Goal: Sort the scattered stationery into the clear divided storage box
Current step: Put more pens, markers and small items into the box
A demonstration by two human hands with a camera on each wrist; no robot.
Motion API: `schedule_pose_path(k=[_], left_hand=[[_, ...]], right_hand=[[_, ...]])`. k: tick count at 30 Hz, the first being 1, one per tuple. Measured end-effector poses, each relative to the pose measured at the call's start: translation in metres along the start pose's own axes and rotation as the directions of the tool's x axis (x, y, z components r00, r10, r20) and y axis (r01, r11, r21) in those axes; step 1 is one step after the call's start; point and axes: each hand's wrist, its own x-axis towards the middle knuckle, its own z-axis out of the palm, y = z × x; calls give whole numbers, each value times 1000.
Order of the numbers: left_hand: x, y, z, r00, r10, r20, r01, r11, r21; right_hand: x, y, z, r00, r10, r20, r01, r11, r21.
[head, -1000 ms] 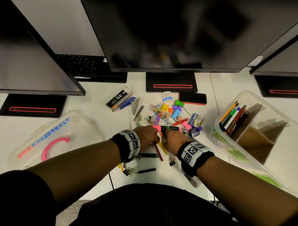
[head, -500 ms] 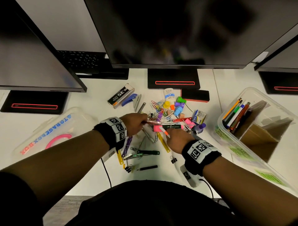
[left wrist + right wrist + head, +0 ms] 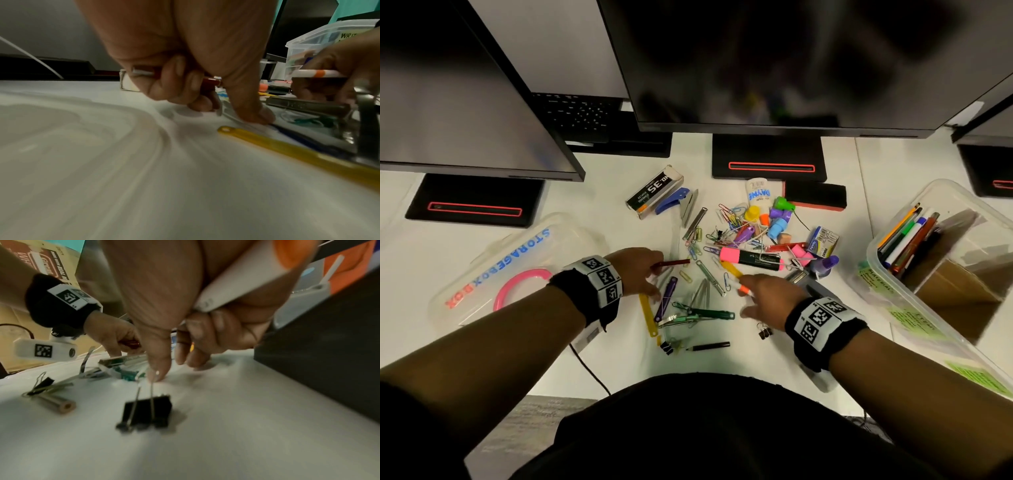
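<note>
My left hand grips a red pen in its curled fingers, and its index fingertip touches the desk beside a yellow ruler. A white marker with an orange band is held in my right hand, lying across the palm in the right wrist view, with the other fingers pointing down at the desk. The clear divided storage box stands at the right with several pens in its far compartment. Loose stationery lies between and beyond my hands.
The box lid lies at the left. On the desk are a pink highlighter, a green pen, a black pencil, a black binder clip, paper clips, a staple box and a glue bottle. Monitors stand behind.
My hands have come apart from the pink highlighter and drawn back toward me. The left took up the red pen and moved left; the right took up the white marker.
</note>
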Motion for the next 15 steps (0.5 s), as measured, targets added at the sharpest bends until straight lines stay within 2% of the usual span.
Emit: schedule_pose_path(k=[2, 4, 6, 8, 10, 12, 15], left_hand=[[4, 2, -1, 997, -34, -70, 33, 999, -18], [5, 2, -2, 985, -82, -152, 75, 996, -48], [6, 0, 0, 975, -79, -209, 68, 996, -61], [4, 0, 0, 973, -63, -222, 52, 997, -55], [-2, -3, -1, 984, -56, -171, 43, 996, -75], [-9, -5, -2, 997, -25, -71, 22, 999, -46], [-14, -8, 2, 999, 16, 50, -19, 998, 63]], right_hand=[[2, -1, -2, 996, 7, -87, -6, 1000, 8], [1, -7, -4, 991, -46, -126, 46, 999, 1], [-3, -18, -6, 987, -147, -57, 145, 989, -30], [-6, -28, -2, 972, -222, 74, 228, 970, -81], [-5, -35, 7, 958, -229, 175, 251, 960, -121], [-2, -38, 16, 953, -216, 212, 252, 954, -161], [4, -37, 16, 975, -174, 136, 192, 972, -137]])
